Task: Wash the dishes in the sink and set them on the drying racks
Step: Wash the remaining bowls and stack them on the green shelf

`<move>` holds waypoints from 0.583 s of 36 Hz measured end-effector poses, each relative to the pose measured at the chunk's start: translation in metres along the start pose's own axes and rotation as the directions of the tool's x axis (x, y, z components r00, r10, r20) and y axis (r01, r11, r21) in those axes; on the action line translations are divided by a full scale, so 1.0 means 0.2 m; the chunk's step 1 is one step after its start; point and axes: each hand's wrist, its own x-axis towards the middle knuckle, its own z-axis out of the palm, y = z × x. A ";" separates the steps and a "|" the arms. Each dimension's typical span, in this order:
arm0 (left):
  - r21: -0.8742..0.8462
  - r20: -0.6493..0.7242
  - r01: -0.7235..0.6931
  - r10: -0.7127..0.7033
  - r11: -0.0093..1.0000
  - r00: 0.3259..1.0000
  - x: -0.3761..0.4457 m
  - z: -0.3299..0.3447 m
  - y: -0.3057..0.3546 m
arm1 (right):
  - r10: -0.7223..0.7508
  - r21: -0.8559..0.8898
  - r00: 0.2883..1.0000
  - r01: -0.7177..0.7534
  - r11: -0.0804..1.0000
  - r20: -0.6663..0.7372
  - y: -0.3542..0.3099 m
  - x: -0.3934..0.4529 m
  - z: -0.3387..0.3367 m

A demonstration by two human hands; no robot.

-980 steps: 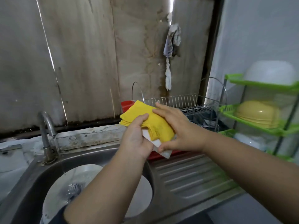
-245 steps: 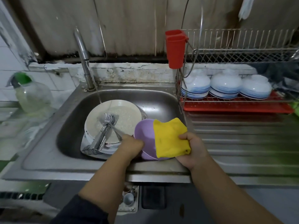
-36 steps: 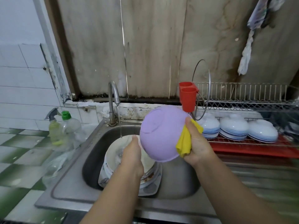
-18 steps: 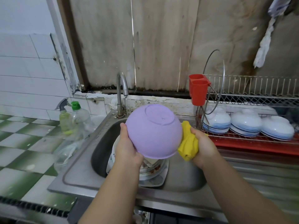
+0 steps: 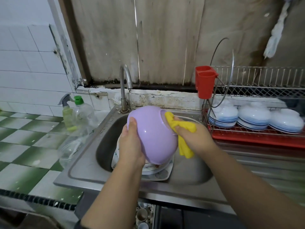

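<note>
now my left hand [image 5: 130,144] grips the purple bowl [image 5: 153,138] firmly while my right hand [image 5: 193,138], clutching the yellow cloth [image 5: 181,128], should scrub round its base.

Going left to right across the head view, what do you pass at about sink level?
Spray bottle → green-capped bottle → tap → purple bowl → yellow cloth → red cup → stacked white bowls on the rack.

bare forearms — dark sleeve [image 5: 79,225] at left elbow.

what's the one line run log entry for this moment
step: scrubbing | left hand: holds purple bowl over sink | right hand: yellow cloth at rim | tap: running
</note>
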 end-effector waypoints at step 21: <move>0.492 0.184 -0.200 0.124 0.847 0.975 -0.09 0.06 0.06 | -0.306 -0.582 0.905 0.425 0.694 0.296 -0.22 0.05 0.13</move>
